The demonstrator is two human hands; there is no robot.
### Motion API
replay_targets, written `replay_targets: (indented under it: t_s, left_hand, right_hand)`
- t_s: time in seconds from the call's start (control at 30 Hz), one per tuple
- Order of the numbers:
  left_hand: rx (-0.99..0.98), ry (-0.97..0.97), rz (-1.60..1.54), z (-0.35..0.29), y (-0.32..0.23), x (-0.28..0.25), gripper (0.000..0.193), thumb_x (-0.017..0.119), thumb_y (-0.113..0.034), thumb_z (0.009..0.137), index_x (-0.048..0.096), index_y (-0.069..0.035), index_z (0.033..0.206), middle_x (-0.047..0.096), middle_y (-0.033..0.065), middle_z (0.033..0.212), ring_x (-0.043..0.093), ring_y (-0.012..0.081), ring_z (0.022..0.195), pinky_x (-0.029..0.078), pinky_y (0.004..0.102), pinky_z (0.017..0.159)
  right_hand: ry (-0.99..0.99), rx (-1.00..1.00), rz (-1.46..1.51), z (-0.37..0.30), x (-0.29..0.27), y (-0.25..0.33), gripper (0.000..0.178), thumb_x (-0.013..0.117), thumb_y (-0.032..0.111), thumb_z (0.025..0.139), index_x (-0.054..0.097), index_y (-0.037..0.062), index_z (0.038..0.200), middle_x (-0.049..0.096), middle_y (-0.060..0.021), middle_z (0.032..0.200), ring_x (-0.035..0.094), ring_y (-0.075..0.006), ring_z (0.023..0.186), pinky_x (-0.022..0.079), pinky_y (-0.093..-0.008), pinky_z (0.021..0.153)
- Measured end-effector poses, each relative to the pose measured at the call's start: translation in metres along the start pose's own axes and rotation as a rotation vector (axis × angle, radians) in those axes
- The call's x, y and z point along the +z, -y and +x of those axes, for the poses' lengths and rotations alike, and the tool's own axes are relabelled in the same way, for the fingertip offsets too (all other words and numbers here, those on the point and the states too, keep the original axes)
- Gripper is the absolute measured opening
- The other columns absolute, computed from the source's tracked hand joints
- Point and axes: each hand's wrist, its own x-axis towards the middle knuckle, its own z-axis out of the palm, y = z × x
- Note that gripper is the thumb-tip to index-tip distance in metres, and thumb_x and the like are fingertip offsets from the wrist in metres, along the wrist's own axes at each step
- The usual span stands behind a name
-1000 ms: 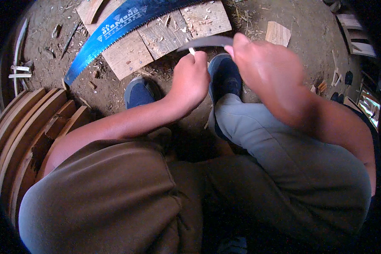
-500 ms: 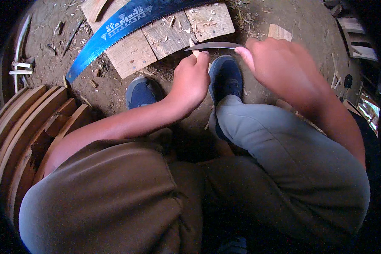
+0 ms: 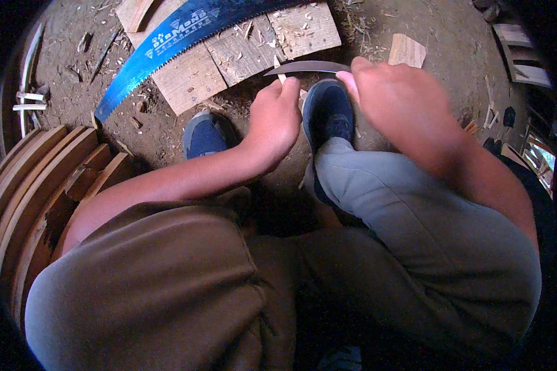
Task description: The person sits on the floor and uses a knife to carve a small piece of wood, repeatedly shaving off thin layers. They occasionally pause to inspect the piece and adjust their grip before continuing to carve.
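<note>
Left hand [image 3: 273,117]: thumb and fingers pinch the stick [image 3: 282,78], upper end exposed, presumably leaving the knife [image 3: 309,65] room. Right hand [image 3: 408,111]: fingers curled round the hidden handle; knife crosses stick. Beyond: planks [image 3: 189,83], seemingly supporting the saw [image 3: 167,40], teeth facing near.

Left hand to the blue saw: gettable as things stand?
Likely yes, once the left hand is free: the blue saw lies across the boards ahead of it, its visible part uncovered. Right now that hand grips a thin stick, with the curved blade in the right hand crossing it.
</note>
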Motion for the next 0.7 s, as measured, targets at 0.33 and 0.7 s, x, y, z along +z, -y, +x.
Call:
replay_targets:
  t_s: [0.33,0.7]
  left_hand:
    - [0.156,-0.042,0.204,0.005,0.014,-0.009,0.044,0.036,-0.027,0.095,0.055,0.008,0.078,0.059,0.0311,0.08,0.058,0.0487,0.082,0.045,0.0517,0.075]
    - [0.18,0.337,1.152,-0.027,-0.063,-0.072,0.033,0.037,-0.027,0.095,0.056,0.0,0.091,0.06,0.0302,0.089,0.058,0.0488,0.09,0.047,0.0547,0.079]
  right_hand:
    - [-0.124,-0.014,-0.096,-0.001,0.012,0.005,0.035,0.048,0.037,0.097,0.056,0.0076,0.08,0.062,-0.0125,0.058,0.065,-0.0284,0.054,0.051,-0.0374,0.047]
    - [0.327,0.031,0.443,0.005,0.003,0.006,0.049,0.038,0.036,0.101,0.06,-0.0035,0.083,0.063,-0.0262,0.083,0.06,-0.0456,0.083,0.047,-0.0511,0.074]
